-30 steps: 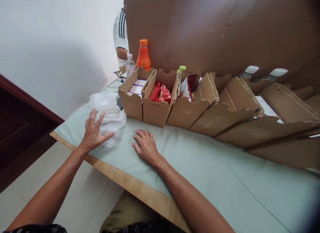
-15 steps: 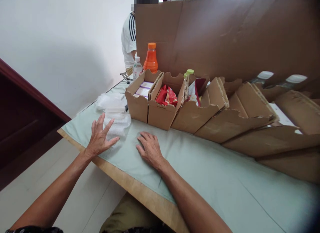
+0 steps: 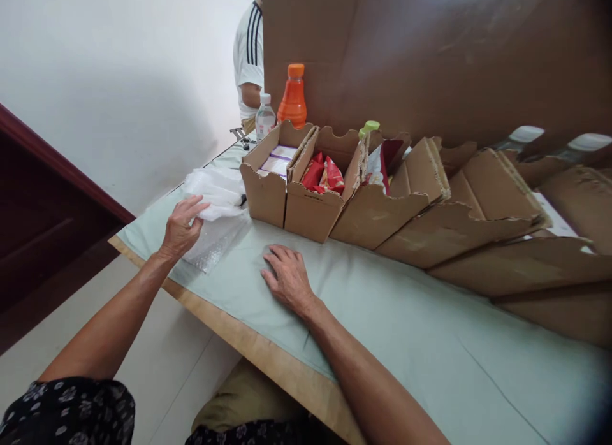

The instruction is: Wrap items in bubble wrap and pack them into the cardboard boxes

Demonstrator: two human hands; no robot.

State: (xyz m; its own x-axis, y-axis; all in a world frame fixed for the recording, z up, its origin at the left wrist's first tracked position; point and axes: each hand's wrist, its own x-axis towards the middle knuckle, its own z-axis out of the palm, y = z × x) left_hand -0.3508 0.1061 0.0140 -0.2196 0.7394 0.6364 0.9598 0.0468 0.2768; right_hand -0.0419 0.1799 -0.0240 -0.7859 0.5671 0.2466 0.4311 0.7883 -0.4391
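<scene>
My left hand point(image 3: 182, 227) is at the left end of the table, its thumb and fingers pinching the edge of some white, see-through bubble wrap point(image 3: 217, 191). The upper part is bunched and lifted, while a flat layer of it lies on the cloth below. My right hand point(image 3: 288, 276) rests palm down on the pale green cloth point(image 3: 382, 317), fingers a little spread and nothing in them. Just beyond it stands a cardboard bin point(image 3: 313, 212) with red snack packets point(image 3: 322, 173). A small dark thing behind the wrap is mostly hidden.
Left of that bin, another cardboard bin point(image 3: 264, 193) holds white and purple boxes point(image 3: 277, 161). More bins point(image 3: 406, 215) lean rightward in a row. Behind stand an orange bottle point(image 3: 292, 101), a clear bottle point(image 3: 265, 118) and a tall cardboard panel point(image 3: 406, 56). A person in a white shirt point(image 3: 249, 50) is beyond.
My left hand has gone from spread over the bubble wrap to pinching it, pulling back its upper folds and baring a flat layer. My right hand has stayed in place.
</scene>
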